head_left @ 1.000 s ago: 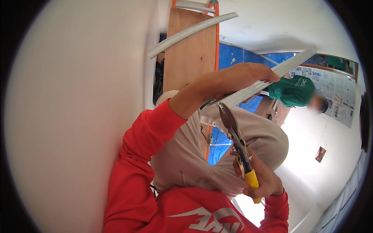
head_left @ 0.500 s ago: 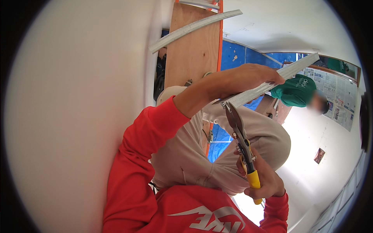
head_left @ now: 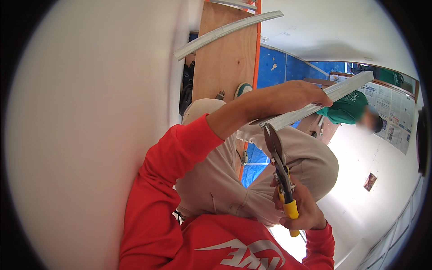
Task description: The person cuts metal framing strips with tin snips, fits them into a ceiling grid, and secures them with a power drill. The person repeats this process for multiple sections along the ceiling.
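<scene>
A pale grey metal channel (head_left: 348, 87) slants up to the right above my knees. My left hand (head_left: 306, 95) is closed around its middle, fingers partly hidden behind it. In my right hand (head_left: 299, 204) is a pair of tin snips (head_left: 282, 168) with yellow grips, held upright. The blades of the snips (head_left: 273, 139) meet the channel's lower left end; whether they bite into the metal I cannot tell.
Another metal strip (head_left: 225, 32) lies across a plywood board (head_left: 220, 67) with an orange edge. A shoe (head_left: 243, 89) and a small tool (head_left: 220, 95) are on the board. A person in green (head_left: 346, 108) works below near newspaper sheets (head_left: 391, 117). A white wall (head_left: 90, 126) rises at my left.
The channel and my left hand have dropped slightly and tilted flatter. The snips have shifted a little with the channel's end. More of the shoe shows.
</scene>
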### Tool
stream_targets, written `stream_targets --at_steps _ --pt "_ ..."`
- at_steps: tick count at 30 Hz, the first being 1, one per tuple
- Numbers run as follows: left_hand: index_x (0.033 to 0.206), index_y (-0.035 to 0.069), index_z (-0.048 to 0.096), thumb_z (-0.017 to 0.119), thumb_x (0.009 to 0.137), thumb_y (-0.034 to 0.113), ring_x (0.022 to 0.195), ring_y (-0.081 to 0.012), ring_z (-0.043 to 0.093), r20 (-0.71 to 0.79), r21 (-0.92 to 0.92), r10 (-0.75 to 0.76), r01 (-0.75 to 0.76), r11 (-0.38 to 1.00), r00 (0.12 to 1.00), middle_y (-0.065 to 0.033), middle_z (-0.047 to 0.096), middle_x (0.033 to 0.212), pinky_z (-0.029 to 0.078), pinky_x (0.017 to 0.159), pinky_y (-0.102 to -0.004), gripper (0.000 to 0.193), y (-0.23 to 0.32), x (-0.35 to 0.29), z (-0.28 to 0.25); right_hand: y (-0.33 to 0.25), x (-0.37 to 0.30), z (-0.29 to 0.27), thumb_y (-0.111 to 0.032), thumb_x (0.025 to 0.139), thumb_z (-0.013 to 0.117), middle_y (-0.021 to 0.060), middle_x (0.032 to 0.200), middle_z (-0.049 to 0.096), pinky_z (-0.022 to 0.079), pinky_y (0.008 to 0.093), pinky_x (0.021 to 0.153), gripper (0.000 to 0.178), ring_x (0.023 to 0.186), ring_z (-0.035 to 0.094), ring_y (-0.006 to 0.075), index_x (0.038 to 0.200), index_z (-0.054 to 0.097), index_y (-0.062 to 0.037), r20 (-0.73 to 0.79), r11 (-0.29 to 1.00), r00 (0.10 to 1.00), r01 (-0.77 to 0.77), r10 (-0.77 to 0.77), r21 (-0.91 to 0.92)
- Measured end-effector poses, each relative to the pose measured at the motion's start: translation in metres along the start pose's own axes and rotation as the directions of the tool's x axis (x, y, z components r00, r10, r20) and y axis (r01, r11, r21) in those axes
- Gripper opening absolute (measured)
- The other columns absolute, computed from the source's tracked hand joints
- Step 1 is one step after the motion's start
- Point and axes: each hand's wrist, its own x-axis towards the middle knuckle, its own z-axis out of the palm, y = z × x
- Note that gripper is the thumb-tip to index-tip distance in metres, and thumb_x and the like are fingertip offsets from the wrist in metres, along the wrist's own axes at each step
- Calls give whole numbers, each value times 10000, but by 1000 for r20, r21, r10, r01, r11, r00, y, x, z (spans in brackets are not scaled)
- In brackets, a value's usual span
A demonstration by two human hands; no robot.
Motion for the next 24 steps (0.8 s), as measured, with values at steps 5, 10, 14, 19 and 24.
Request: stream_targets --at_steps 5,10,14,19,24 --pt "1196 47 675 567 1045 417 713 -117 582 29 125 51 -54 991 998 -25 601 939 477 625 -289 413 -7 2 -3 5 3 6 -99 647 793 0 889 573 455 262 759 780 805 550 99 1377 527 -30 -5 995 1000 -22 23 102" --pt "1245 42 671 531 1073 361 875 -151 606 69 211 115 -127 969 991 -50 609 1032 499 744 -302 388 -8 4 -7 6 6 9 -62 666 754 24 844 595 487 273 709 706 750 586 110 1322 504 11 -45 998 997 -61 62 31" --pt "1277 40 674 536 1066 374 1038 -183 591 3 308 25 -25 951 1000 -76 634 1112 479 884 -313 419 -5 0 -11 7 8 6 -83 684 783 -13 837 588 460 255 739 678 767 568 82 1325 570 -26 -63 999 997 -43 43 0" --pt "1367 46 654 583 1021 456 1158 -220 579 7 262 -21 18 965 1000 -104 648 1270 439 1003 -324 541 -4 -1 -4 5 4 7 -50 677 742 3 781 590 489 267 687 698 707 587 101 1330 506 14 -56 1000 998 9 -9 -6" --pt "1496 7 543 636 964 554 1332 -302 541 -66 303 -231 240 922 971 -188 590 1444 387 1117 -325 770 7 -2 0 0 -7 8 -27 678 741 0 783 598 495 263 689 669 703 598 97 1311 527 13 -75 999 997 -29 26 -35"
